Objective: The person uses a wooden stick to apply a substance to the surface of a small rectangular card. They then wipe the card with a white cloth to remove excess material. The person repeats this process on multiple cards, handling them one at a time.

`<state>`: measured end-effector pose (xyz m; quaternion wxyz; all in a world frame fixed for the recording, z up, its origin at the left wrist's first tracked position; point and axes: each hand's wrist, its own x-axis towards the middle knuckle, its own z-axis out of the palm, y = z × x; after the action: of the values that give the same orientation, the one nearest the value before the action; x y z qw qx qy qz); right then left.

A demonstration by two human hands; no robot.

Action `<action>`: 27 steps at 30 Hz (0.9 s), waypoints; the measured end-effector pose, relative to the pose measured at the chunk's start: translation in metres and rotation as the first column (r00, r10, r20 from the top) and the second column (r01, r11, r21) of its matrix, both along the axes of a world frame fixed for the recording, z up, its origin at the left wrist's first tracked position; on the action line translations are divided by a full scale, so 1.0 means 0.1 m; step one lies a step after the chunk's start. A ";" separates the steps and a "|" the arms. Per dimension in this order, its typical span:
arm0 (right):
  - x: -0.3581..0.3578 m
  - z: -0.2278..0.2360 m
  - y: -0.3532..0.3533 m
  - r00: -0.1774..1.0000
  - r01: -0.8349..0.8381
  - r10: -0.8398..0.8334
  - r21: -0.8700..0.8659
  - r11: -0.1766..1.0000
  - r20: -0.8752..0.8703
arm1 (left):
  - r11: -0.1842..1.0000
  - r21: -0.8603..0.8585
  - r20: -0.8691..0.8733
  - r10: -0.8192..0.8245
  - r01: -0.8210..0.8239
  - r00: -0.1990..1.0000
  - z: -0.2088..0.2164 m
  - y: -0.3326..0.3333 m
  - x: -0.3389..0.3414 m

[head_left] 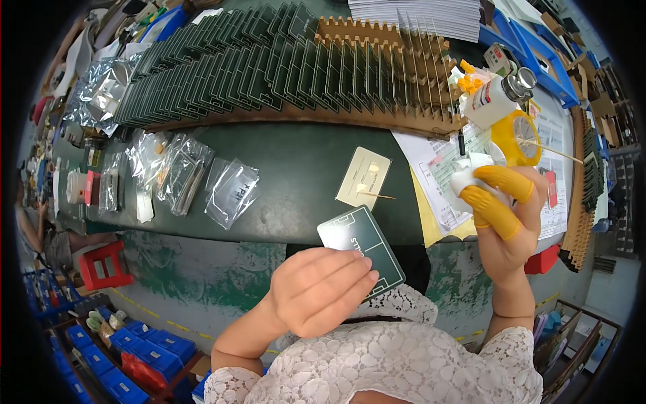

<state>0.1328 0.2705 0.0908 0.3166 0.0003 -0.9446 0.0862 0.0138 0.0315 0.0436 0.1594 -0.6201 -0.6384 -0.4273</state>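
Left hand (323, 286) grips green card (387, 262) by counter's (289, 175) near edge. Right hand (511, 239) pinches white wad (463, 180). Bottle (486, 103), tape roll (503, 137) crowd beyond; slotted rack (303, 118) spans the back.

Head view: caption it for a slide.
Left hand holds a green card; right hand, in yellow finger cots, grips something white; racked cards stand beyond.
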 end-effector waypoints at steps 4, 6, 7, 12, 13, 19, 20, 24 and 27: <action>-0.03 -0.10 -0.02 0.999 -0.044 0.049 -0.176 0.983 0.024 | 1.000 0.016 -0.131 0.025 -0.023 0.991 -0.02 -0.03 0.05; -0.04 -0.14 -0.02 0.997 -0.057 0.069 -0.265 0.963 0.039 | 1.000 0.000 -0.160 0.025 -0.026 0.987 -0.01 -0.05 0.05; -0.04 -0.17 -0.03 0.996 -0.065 0.082 -0.308 0.949 0.044 | 1.000 -0.005 -0.168 0.027 -0.028 0.985 -0.02 -0.07 0.06; -0.05 -0.21 -0.05 0.989 -0.112 0.141 -0.369 0.923 0.052 | 0.998 -0.048 -0.199 0.017 -0.027 0.980 -0.01 -0.10 0.06; -0.06 -0.20 -0.04 0.987 -0.122 0.152 -0.356 0.926 0.056 | 0.998 -0.049 -0.206 0.018 -0.028 0.978 -0.01 -0.09 0.07; -0.07 -0.24 -0.05 0.982 -0.139 0.176 -0.363 0.921 0.071 | 0.995 -0.027 -0.216 0.087 -0.095 0.973 -0.03 -0.07 0.05; -0.06 -0.25 -0.06 0.981 -0.143 0.181 -0.370 0.918 0.070 | 0.993 -0.011 -0.227 0.112 -0.118 0.967 -0.04 -0.06 0.05; -0.05 -0.26 -0.08 0.979 -0.142 0.185 -0.383 0.913 0.080 | 0.990 -0.099 -0.198 0.078 -0.099 0.977 -0.02 -0.11 0.07; -0.06 -0.24 -0.11 0.981 -0.145 0.181 -0.348 0.926 0.073 | 0.996 -0.032 -0.229 0.080 -0.089 0.970 -0.02 -0.07 0.04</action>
<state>0.1269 0.2599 0.0670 0.2538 0.0196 -0.9273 0.2744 0.0182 0.0249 0.0419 0.2365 -0.6403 -0.6505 -0.3330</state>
